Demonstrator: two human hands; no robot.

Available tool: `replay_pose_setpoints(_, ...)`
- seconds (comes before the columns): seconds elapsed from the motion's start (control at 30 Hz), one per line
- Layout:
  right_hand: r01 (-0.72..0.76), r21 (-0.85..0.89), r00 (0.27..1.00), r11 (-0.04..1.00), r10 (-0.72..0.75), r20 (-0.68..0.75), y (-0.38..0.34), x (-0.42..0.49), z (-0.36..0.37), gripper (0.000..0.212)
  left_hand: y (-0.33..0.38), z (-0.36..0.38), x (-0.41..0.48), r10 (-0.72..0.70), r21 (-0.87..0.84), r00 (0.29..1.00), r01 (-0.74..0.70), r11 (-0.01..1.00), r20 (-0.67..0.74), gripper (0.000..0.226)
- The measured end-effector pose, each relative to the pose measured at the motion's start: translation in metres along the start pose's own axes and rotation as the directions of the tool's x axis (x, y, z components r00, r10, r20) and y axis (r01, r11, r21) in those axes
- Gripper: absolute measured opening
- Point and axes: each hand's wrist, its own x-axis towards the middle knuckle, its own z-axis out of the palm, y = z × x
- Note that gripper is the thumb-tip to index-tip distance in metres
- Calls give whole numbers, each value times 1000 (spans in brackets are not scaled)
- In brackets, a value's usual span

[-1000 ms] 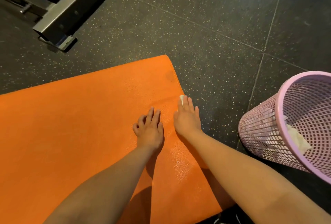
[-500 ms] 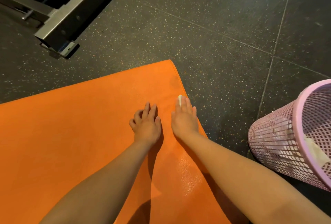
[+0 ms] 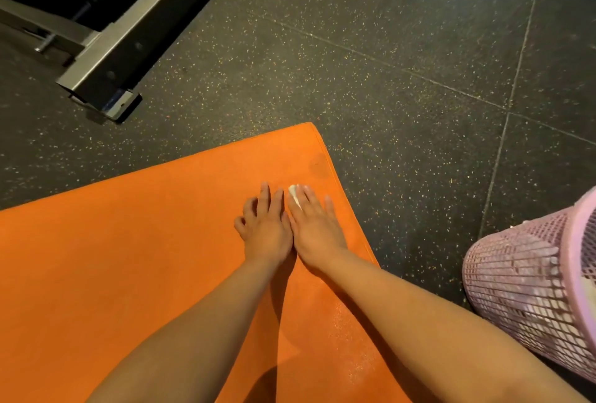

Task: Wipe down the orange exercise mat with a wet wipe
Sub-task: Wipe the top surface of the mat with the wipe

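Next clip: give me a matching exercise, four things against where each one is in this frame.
Things: 1 wet wipe; 2 orange mat; 3 pink basket; 4 metal frame.
Places: a upper left, on the floor; b under the fingers of the right hand; c beneath the left hand; d right edge of view.
Pairs: 1-b, 2-c, 3-d, 4-a.

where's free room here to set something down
Free: the orange mat left of the left hand, and the speckled floor between the mat's corner, the metal frame and the pink basket. Crowded: near the mat's right edge, where both hands lie side by side, the right hand pressing the wet wipe.
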Motion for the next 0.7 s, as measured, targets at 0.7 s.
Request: replay_pose_setpoints(0.7, -86, 54, 995, 995, 88, -39, 1, 87, -24, 57, 3, -24, 79, -86, -41, 996, 84, 996, -34, 55)
